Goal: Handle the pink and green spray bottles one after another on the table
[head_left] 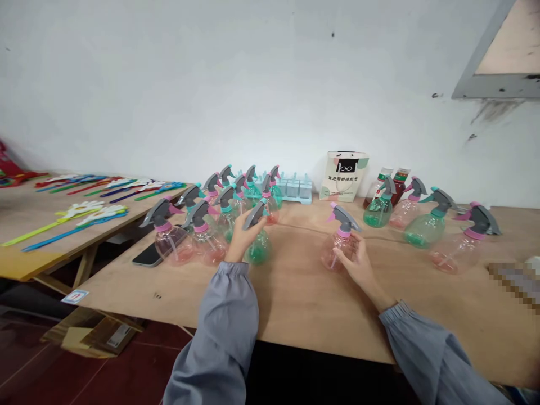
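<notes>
- Plain white wall [236, 84] stands behind a wooden table [304, 315]; a second table [46, 225], to your left, bears hand-shaped toys [90, 216].
- Your left forearm rises from the lower edge in a grey sleeve [219, 332], running up and slightly right; the left hand [242, 236] bends over the top of a green bottle [258, 250], fingers closed round its grey sprayer head.
- Your right forearm slants in from the lower right, up and leftward, and the right hand [358, 260] holds the side of a pink bottle [338, 242], thumb across the near face, fingers on the right and partly hidden behind.
- That green bottle is near the middle of the table, just right of a cluster of bottles [206, 244]. Its long axis runs close to vertical, head on top, with the teal nozzle pointing away and to the right.
- Your pink bottle is right of it, with bare wood between. Its long axis runs up with a slight lean rightward at the top; the pink nozzle points left, and the grey back of the head slopes down to the right. Whether its base bears on the wood, you cannot tell.
- Four more bottles [426, 228] stand to your right, a paper bag [343, 177] leans by the wall, and a phone [147, 256] lies near the cluster.
</notes>
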`<act>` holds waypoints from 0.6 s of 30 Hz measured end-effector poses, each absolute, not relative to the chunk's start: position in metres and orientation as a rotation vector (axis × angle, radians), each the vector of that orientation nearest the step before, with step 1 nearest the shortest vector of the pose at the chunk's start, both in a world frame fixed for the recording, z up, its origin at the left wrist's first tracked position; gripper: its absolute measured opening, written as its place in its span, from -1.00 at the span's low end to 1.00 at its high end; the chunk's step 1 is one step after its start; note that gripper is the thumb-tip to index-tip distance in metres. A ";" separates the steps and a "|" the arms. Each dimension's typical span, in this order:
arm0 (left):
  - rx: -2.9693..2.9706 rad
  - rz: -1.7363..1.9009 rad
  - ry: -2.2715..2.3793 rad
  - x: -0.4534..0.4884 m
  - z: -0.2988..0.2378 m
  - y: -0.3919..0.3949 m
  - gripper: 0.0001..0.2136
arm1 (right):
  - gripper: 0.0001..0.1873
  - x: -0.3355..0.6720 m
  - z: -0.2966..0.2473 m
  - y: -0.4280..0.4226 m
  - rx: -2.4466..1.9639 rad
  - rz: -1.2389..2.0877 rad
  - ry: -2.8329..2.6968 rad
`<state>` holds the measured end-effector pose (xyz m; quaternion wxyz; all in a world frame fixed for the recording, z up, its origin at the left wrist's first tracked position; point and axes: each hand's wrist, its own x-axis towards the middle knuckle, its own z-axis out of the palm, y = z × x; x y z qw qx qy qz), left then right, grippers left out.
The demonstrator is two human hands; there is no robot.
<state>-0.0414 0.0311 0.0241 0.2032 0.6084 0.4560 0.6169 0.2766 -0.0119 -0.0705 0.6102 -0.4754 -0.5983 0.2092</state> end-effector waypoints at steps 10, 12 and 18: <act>1.509 2.066 1.859 -0.021 -0.023 0.062 -0.69 | -0.24 0.276 -0.073 -0.009 -1.090 0.415 -1.399; 1.465 2.071 2.017 -0.017 -0.029 0.068 -0.65 | -0.23 0.276 -0.072 -0.009 -1.095 0.417 -1.397; 1.475 1.971 2.027 -0.020 -0.033 0.080 -0.55 | -0.24 0.276 -0.073 -0.010 -1.125 0.424 -1.403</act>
